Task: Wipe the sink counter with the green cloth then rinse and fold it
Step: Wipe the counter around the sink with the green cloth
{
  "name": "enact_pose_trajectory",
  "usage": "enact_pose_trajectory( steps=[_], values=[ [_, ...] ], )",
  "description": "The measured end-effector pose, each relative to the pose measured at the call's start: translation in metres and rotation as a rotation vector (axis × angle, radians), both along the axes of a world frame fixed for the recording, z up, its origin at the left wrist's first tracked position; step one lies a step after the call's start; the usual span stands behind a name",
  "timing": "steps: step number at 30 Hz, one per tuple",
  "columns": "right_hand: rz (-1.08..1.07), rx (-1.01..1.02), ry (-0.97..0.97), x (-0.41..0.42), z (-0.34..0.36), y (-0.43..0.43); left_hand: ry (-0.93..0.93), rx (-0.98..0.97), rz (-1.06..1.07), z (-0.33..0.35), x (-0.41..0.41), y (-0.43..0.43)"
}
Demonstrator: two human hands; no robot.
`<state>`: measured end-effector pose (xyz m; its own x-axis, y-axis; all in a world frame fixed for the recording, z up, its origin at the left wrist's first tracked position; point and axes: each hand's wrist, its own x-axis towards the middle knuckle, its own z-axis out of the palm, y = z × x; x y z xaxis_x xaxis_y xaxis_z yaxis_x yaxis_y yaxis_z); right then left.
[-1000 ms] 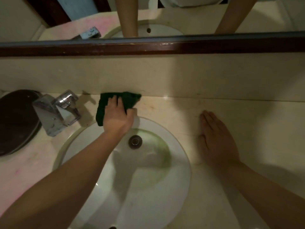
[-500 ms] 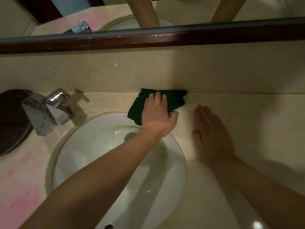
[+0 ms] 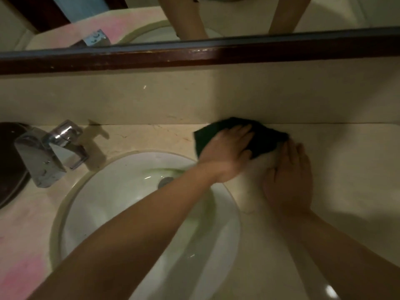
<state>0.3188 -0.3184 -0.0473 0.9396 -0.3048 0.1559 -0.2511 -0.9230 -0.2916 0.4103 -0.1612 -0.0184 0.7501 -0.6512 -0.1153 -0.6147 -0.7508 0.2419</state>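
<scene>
The dark green cloth (image 3: pixel 263 138) lies flat on the beige counter (image 3: pixel 346 161) against the back wall, just right of the white basin (image 3: pixel 121 191). My left hand (image 3: pixel 227 148) reaches across the basin and presses down on the cloth's left half, fingers spread over it. My right hand (image 3: pixel 289 178) rests palm down on the counter beside it, its fingertips touching the cloth's right edge. Part of the cloth is hidden under my left hand.
A chrome tap (image 3: pixel 46 152) stands at the basin's left, with a dark round object (image 3: pixel 8 161) beyond it at the frame edge. A dark wooden mirror frame (image 3: pixel 194 55) runs above the backsplash. The drain (image 3: pixel 165 181) shows in the basin.
My left hand has slid the cloth rightward along the back wall, from near the tap to right of the basin, until it meets my right hand's fingertips. The right hand stayed flat.
</scene>
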Motion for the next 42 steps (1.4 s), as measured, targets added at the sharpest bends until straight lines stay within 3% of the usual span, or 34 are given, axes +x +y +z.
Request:
enact_pose_trajectory(
  steps=[5, 9, 13, 15, 17, 19, 20, 21, 22, 23, 25, 28, 30, 34, 42],
  values=[
    [0.014, -0.074, 0.111, 0.002, 0.004, 0.003, -0.045, 0.002, 0.462, -0.003, -0.012, 0.111],
    [-0.002, -0.079, 0.16, 0.005, 0.005, 0.008, -0.004, -0.008, 0.699, -0.008, -0.014, 0.079],
    [0.004, 0.036, 0.149, 0.006, 0.008, 0.007, 0.013, 0.053, 0.473, -0.003, -0.018, 0.006],
    [-0.071, 0.283, 0.081, 0.007, 0.014, 0.001, 0.026, 0.046, 0.279, 0.003, -0.021, -0.044],
    [-0.185, 0.686, -0.034, 0.002, 0.022, -0.007, 0.094, 0.056, 0.116, 0.008, -0.022, -0.082],
    [-0.215, 0.913, -0.126, -0.007, 0.03, -0.016, 0.256, -0.083, 0.064, 0.014, -0.017, -0.088],
    [-0.224, 0.916, -0.129, -0.012, 0.034, -0.02, 0.345, -0.288, 0.15, 0.019, -0.017, -0.076],
    [-0.231, 0.845, -0.112, -0.015, 0.039, -0.023, 0.385, -0.554, 0.315, 0.025, -0.019, -0.058],
    [-0.222, 0.714, -0.101, -0.014, 0.044, -0.026, 0.3, -0.75, 0.534, 0.028, -0.021, -0.036],
    [-0.157, 0.565, -0.124, -0.008, 0.048, -0.027, 0.184, -0.819, 0.716, 0.033, -0.021, -0.016],
    [0.135, 0.337, -0.125, 0.015, 0.052, -0.021, -0.005, -0.595, 0.857, 0.029, -0.011, 0.019],
    [0.427, 0.115, 0.206, 0.051, 0.042, -0.003, 0.077, -0.222, 0.904, 0.008, 0.002, 0.042],
    [0.418, -0.064, 0.312, 0.054, 0.028, 0.007, 0.053, -0.095, 0.815, -0.004, 0.001, 0.045],
    [0.486, -0.209, 0.361, 0.036, 0.028, 0.022, 0.026, -0.007, 0.737, -0.008, 0.001, 0.045],
    [0.469, -0.167, 0.405, -0.086, 0.033, 0.03, 0.087, 0.232, 0.711, -0.006, -0.007, 0.034]
  ],
)
